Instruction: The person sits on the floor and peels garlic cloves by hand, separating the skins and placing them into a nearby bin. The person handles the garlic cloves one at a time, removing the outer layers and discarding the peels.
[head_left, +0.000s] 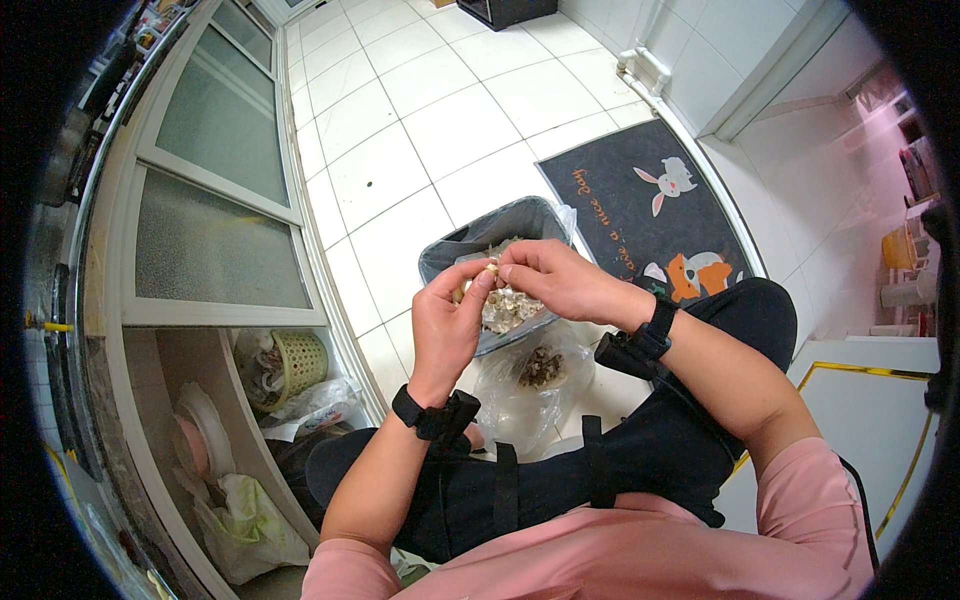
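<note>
My left hand (454, 311) pinches a small pale piece (491, 268) between thumb and fingers, and the fingertips of my right hand (544, 274) meet it from the right. The piece is too small to name; it is whitish and brown. Both hands are over a lined trash bin (491, 217) that holds pale and brownish scraps (512, 309). Below the bin, between my legs, a clear plastic bag (499, 390) lies on the floor with small dark brown pieces (542, 366) inside. Black straps with small dark devices are on both wrists.
Frosted cabinet doors (217, 247) run along the left. An open compartment there holds a perforated yellow-green basket (304, 366), a white plastic bag (322, 405) and another bag (251, 525). A dark mat (622, 180) with a rabbit and a fox lies right of the bin. White pipes (645, 67) follow the wall.
</note>
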